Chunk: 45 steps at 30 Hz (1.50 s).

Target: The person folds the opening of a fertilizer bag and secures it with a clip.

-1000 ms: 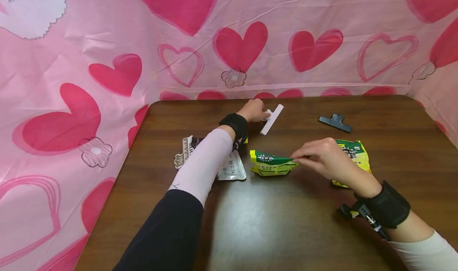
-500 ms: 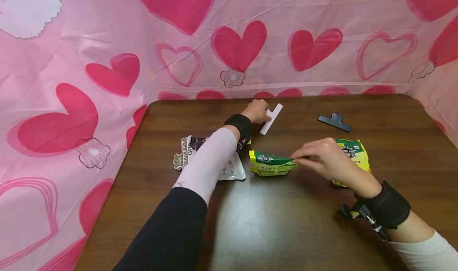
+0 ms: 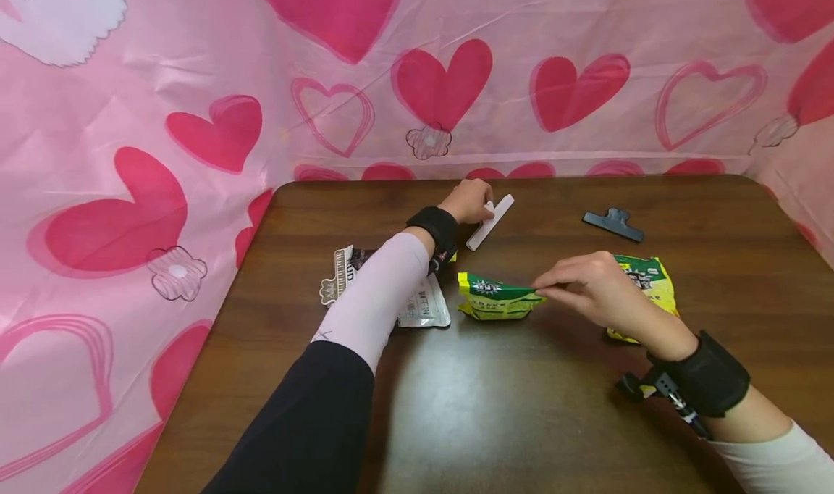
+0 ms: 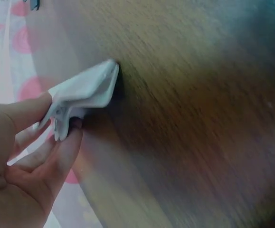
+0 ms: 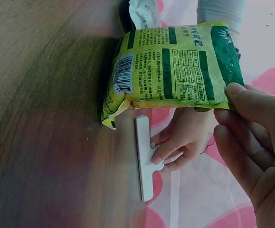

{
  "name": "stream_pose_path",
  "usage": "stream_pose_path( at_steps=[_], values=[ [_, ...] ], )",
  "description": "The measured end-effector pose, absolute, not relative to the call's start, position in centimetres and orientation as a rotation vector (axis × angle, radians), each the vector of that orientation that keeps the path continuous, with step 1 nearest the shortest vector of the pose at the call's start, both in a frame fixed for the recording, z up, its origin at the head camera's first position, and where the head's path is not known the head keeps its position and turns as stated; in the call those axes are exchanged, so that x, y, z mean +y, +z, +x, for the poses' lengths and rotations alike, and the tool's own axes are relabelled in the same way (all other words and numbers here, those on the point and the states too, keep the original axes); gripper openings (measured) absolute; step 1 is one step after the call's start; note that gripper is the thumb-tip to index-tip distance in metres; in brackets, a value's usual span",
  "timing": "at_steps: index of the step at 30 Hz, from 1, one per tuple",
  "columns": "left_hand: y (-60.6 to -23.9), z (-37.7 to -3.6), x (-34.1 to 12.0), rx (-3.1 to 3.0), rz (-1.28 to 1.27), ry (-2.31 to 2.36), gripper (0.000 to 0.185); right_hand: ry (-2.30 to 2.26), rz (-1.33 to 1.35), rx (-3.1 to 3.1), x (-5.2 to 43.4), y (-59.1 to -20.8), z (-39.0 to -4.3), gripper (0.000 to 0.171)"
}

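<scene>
My left hand (image 3: 468, 200) reaches to the far middle of the brown table (image 3: 508, 407) and pinches the handle of a white bag clip (image 3: 490, 222) between thumb and fingers (image 4: 42, 107). The white bag clip (image 4: 87, 90) is tilted, with its far end on the wood. My right hand (image 3: 586, 285) pinches the right end of a green and yellow snack packet (image 3: 496, 298) that lies in the middle of the table. In the right wrist view the snack packet (image 5: 173, 66) shows its barcode side, with the white bag clip (image 5: 144, 161) and my left hand (image 5: 180, 137) beyond it.
A second green and yellow packet (image 3: 645, 280) lies behind my right hand. A silver and black packet (image 3: 417, 306) lies under my left forearm. A dark grey clip (image 3: 612, 223) sits at the far right. Pink heart-patterned cloth (image 3: 195, 117) walls the table's back and sides.
My left hand has closed on the white clip's handle and shifted it slightly, tilting it off the table. My right hand and the packet have stayed put.
</scene>
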<state>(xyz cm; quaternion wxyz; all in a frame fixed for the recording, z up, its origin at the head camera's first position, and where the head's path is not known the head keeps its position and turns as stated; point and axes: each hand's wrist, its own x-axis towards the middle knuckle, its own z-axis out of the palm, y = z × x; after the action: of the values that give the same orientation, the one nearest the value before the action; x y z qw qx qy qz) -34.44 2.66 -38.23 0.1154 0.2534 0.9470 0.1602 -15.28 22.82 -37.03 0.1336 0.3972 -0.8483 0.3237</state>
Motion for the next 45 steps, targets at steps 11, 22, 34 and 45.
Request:
stream_pose_path(
  at_steps=[11, 22, 34, 45],
  values=[
    [-36.6, -33.9, 0.9, 2.747, 0.796, 0.576, 0.034, 0.960, 1.131, -2.469, 22.9, -37.0, -15.0, 0.031],
    [-33.5, -33.1, -1.6, 2.648, 0.770, 0.800, 0.039, 0.951, 1.143, -2.451, 22.9, -37.2, -15.3, 0.029],
    [-30.2, -31.3, -4.5, 2.589, 0.946, 0.920, 0.040, 0.952, 1.127, -2.460, 23.0, -37.2, -15.1, 0.026],
    [-28.8, -27.0, -6.1, 2.501, 0.944, 1.055, 0.037, 0.972, 1.094, -2.480, 23.0, -37.4, -15.3, 0.026]
  ],
)
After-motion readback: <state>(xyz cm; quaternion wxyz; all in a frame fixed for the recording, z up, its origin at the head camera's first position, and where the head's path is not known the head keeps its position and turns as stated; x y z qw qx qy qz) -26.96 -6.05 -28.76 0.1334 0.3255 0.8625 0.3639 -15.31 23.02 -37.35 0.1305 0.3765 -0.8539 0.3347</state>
